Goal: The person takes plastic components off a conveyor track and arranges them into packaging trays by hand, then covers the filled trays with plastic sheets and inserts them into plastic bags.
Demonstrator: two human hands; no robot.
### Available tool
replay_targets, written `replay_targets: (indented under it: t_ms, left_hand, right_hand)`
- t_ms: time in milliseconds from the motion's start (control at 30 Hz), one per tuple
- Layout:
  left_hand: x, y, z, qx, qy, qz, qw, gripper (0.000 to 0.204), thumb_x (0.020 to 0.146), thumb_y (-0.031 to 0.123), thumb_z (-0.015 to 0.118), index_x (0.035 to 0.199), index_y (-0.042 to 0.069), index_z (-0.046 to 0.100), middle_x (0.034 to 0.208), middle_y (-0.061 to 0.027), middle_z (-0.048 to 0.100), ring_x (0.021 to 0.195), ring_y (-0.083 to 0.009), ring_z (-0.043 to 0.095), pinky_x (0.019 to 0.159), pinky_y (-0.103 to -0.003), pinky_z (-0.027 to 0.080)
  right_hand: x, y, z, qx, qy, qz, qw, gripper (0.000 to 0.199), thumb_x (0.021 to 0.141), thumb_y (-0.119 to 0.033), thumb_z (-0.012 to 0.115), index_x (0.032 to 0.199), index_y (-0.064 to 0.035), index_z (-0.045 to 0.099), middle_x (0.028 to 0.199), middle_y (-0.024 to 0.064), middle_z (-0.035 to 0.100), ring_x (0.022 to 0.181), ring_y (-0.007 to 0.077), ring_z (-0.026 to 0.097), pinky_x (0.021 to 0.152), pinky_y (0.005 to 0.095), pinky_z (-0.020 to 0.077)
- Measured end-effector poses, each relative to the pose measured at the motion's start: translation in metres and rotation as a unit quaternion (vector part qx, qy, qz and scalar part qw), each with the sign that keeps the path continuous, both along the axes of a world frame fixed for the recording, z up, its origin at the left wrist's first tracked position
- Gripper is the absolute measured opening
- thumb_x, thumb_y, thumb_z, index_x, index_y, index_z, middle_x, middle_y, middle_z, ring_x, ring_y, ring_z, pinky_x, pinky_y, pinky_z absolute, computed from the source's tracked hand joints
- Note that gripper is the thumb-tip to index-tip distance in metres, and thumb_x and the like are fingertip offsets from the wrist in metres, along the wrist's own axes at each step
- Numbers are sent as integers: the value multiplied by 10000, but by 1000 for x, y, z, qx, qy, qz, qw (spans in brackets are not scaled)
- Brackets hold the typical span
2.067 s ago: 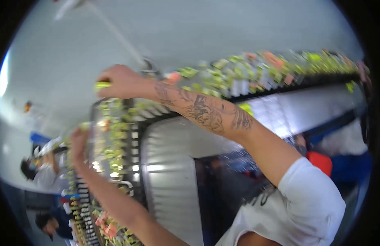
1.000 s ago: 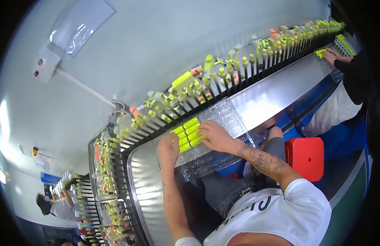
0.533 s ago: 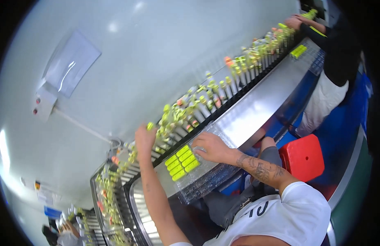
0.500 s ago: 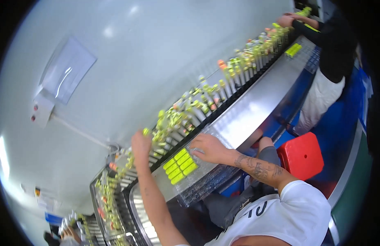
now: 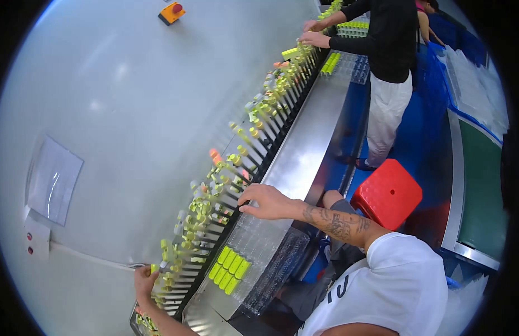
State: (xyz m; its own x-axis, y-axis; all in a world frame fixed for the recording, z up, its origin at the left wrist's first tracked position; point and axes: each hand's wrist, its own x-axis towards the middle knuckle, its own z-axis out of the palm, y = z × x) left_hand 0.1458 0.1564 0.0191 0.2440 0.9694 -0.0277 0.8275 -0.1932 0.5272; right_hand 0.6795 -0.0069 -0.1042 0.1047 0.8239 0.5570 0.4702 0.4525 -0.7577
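Note:
My left hand (image 5: 145,284) is at the lower left, over the near stretch of the slatted conveyor (image 5: 228,227). Its fingers pinch a small yellow-green plastic piece (image 5: 154,269). Bent loosely, the fingers of my right hand (image 5: 264,201) hang at the conveyor's dark side rail, thumb apart, with nothing visible in them. Many yellow-green, white and orange pieces (image 5: 200,210) stand along the conveyor. Below my right hand, a clear plastic tray (image 5: 258,238) lies on the metal ledge, with several bright yellow-green blocks (image 5: 230,270) in rows at its near end.
A metal ledge (image 5: 304,143) runs beside the conveyor. Farther along, a co-worker in black (image 5: 391,42) reaches over it, near another tray with yellow-green blocks (image 5: 330,63). A red stool (image 5: 387,193) stands at my right. Beyond is a green surface with a metal edge (image 5: 479,193).
The view has turned, bringing more of the co-worker into sight. My right hand has moved off the tray to the conveyor rail. The left still has a yellow-green piece at its fingertips.

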Motion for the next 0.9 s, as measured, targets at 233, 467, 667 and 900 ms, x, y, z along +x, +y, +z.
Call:
replay_targets:
  t_ms: [233, 467, 667, 900]
  left_hand:
    - [-2, -31, -2, 218, 322, 13, 921, 366, 700, 84, 837, 997, -63, 682, 911, -252, 710, 861, -421, 698, 799, -480, 540]
    - [-111, -30, 6, 74, 123, 55, 988, 273, 688, 19, 815, 908, -69, 678, 816, -150, 729, 756, -199, 702, 697, -369, 543]
    - [-194, -98, 6, 131, 141, 185, 964, 170, 855, 95, 742, 944, -45, 706, 771, 14, 650, 696, -114, 529, 629, -333, 466]
    - [-144, -177, -20, 251, -25, 297, 921, 242, 986, 163, 694, 1127, -31, 656, 902, -22, 663, 831, -125, 571, 766, -305, 491]
  right_hand:
    - [10, -3, -20, -39, -10, -8, 999, 249, 893, -288, 713, 1024, -77, 740, 1037, 112, 713, 1054, 338, 652, 901, 463, 521]
    - [20, -17, -25, -31, -13, -11, 999, 238, 890, -280, 712, 1006, -74, 745, 1015, 115, 724, 1025, 329, 674, 898, 457, 522]
    - [24, -34, -63, -88, -2, -37, 995, 232, 883, -271, 734, 990, -67, 761, 995, 140, 748, 957, 354, 696, 854, 438, 546]
    - [-26, -47, -78, -146, -89, 79, 982, 368, 870, -249, 762, 1174, -52, 695, 1201, 134, 657, 1188, 350, 583, 992, 434, 482]
